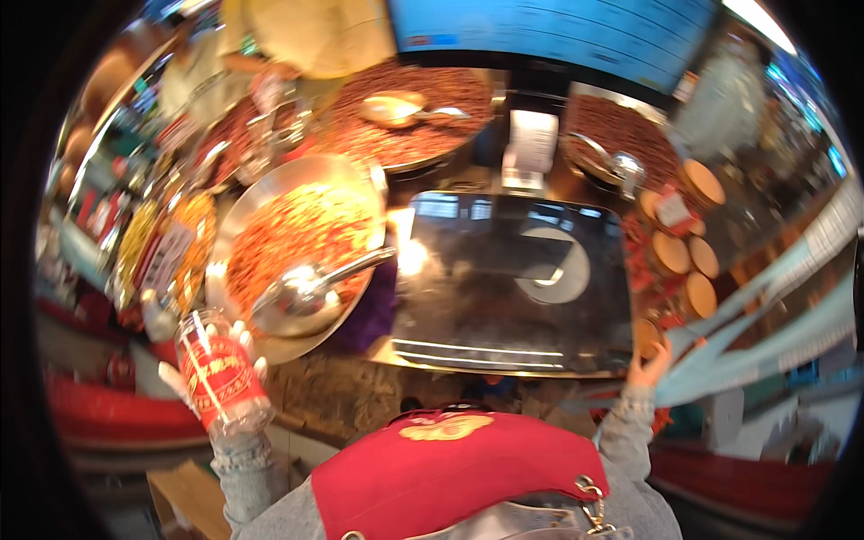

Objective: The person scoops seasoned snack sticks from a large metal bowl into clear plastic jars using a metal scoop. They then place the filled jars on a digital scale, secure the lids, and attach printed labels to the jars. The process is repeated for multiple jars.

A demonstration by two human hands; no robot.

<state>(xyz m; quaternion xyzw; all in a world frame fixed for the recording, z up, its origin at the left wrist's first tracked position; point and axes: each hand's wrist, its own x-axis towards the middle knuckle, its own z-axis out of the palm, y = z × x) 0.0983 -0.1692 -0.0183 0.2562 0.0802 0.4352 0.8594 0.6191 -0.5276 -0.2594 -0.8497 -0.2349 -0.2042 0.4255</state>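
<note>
My left hand (243, 347) wears what looks like a thin pale glove and holds a clear plastic jar (223, 378) with a red, printed label. The jar is tilted, and no contents show inside it. Just beyond it is a wide metal bowl (226, 236) of reddish shredded food (304, 229), with a shiny metal scoop (304, 304) lying on top. At the counter's right end, my right hand (651, 364) has its fingers around the edge of a round brown lid (648, 335). Several similar lids (671, 252) lie beyond that hand.
A dark glossy panel (466, 297) lies between my hands. Behind stand a big pan of dark red food (432, 138) with a ladle and another pan (607, 121). A monitor (553, 34) overhangs the back. Light-blue plastic strips (763, 337) hang right. Someone in yellow (310, 34) stands opposite.
</note>
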